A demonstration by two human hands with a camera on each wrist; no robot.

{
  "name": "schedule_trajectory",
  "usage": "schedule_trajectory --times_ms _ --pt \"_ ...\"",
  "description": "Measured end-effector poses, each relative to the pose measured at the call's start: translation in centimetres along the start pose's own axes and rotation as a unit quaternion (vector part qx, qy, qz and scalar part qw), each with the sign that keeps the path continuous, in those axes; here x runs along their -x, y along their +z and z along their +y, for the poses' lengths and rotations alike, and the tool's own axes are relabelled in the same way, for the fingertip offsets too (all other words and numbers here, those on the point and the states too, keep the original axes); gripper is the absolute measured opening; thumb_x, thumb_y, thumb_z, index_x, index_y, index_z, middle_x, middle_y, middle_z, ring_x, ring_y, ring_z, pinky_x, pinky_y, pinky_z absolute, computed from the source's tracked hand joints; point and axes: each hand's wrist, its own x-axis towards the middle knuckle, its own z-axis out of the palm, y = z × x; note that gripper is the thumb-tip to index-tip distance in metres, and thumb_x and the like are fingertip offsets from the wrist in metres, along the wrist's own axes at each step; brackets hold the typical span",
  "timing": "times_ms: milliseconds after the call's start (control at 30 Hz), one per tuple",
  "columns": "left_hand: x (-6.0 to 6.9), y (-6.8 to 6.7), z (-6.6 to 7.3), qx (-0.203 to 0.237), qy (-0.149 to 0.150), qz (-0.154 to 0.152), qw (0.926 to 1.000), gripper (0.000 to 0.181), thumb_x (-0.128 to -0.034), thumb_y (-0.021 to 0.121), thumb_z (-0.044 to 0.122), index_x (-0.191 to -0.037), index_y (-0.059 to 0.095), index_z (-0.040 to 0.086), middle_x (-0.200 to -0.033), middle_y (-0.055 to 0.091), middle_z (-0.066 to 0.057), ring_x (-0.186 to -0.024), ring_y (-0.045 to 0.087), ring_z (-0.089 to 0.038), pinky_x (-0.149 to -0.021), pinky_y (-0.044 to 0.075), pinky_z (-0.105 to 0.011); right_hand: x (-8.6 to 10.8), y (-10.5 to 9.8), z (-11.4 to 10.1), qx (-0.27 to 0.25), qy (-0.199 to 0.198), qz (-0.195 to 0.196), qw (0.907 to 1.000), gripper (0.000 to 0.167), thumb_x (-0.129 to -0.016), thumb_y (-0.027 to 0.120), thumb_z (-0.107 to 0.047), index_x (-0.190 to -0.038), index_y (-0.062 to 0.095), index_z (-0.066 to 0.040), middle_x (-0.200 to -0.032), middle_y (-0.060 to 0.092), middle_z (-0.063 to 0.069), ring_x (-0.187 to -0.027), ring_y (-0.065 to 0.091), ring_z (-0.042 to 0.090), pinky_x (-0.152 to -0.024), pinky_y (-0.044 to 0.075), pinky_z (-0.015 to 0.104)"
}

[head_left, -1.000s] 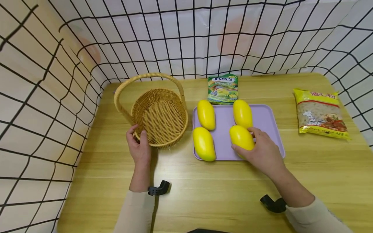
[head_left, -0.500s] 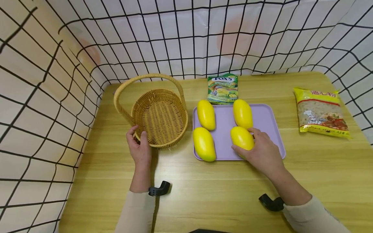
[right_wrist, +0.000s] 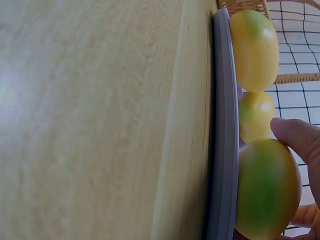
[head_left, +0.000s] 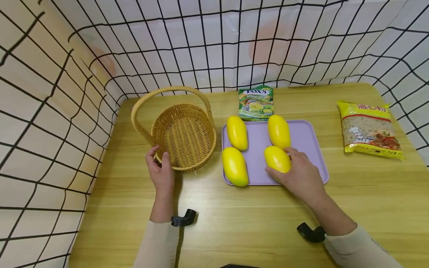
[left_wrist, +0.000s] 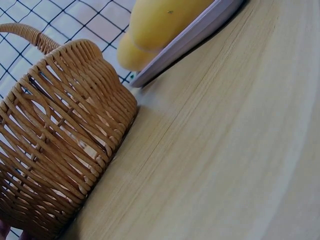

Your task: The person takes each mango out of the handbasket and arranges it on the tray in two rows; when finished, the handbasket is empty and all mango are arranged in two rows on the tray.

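My left hand point(head_left: 161, 173) holds the near left rim of a round wicker basket point(head_left: 183, 137) with a tall arched handle. Nothing lies inside the basket; in the left wrist view its woven side point(left_wrist: 65, 135) fills the left. My right hand point(head_left: 303, 176) grips the near right mango point(head_left: 277, 159), thumb on the near side and fingers round the far side. That mango rests on a lilac tray point(head_left: 257, 163). In the right wrist view its green-tinged end point(right_wrist: 267, 190) shows beside the thumb. Other yellow mangoes on the tray are the far right one point(head_left: 279, 131) and two at left point(head_left: 235, 166).
Behind the tray lies a green FOX'S candy packet point(head_left: 256, 103). A yellow-edged food bag point(head_left: 370, 130) is at the far right. Black-grid fabric walls point(head_left: 207, 44) enclose the back and sides of the wooden table point(head_left: 234, 223).
Almost nothing differs. The right hand and forearm have shifted very slightly left, still gripping the same mango on the tray. The left hand keeps its place on the basket.
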Motion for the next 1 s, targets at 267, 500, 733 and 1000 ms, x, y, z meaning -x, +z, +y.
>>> schedule_trajectory --times_ms 267,500,733,1000 --pt "-0.05 0.03 0.08 0.005 0.011 -0.001 0.9999 0.038 -0.1002 0.055 0.019 -0.137 0.051 0.011 -0.113 0.053 0.000 -0.089 0.053 -0.012 -0.072 0.045 -0.022 0.06 -0.06 -0.06 0.001 -0.001 0.002 1.0000 0.102 -0.082 0.069 -0.071 -0.148 0.042 0.002 -0.139 0.053 0.029 -0.117 0.054 0.041 -0.087 0.047 0.061" --pt "-0.10 0.08 0.04 0.009 0.014 0.002 0.9999 0.037 -0.0999 0.055 0.018 -0.136 0.052 0.011 -0.110 0.053 0.000 -0.088 0.053 -0.012 -0.071 0.045 -0.022 0.04 -0.52 -0.07 -0.004 0.006 -0.003 1.0000 0.105 -0.081 0.066 -0.075 -0.151 0.040 0.000 -0.139 0.052 0.029 -0.115 0.054 0.040 -0.087 0.047 0.059" --pt "0.00 0.13 0.14 0.009 0.018 0.002 0.9998 0.037 -0.0998 0.055 0.018 -0.136 0.052 0.011 -0.108 0.053 0.001 -0.086 0.052 -0.011 -0.070 0.044 -0.022 0.06 -0.89 0.01 -0.014 0.011 0.005 0.9998 0.105 -0.081 0.066 -0.075 -0.151 0.040 -0.002 -0.135 0.054 0.025 -0.112 0.059 0.040 -0.082 0.051 0.055" --pt "0.19 0.02 0.12 0.013 0.013 0.010 0.9998 0.037 -0.0992 0.057 0.018 -0.136 0.054 0.011 -0.113 0.055 -0.001 -0.088 0.053 -0.011 -0.072 0.044 -0.021 0.03 -0.98 0.34 -0.022 0.024 0.001 0.9995 0.103 -0.085 0.061 -0.075 -0.154 0.036 -0.003 -0.136 0.053 0.024 -0.110 0.058 0.038 -0.080 0.051 0.052"
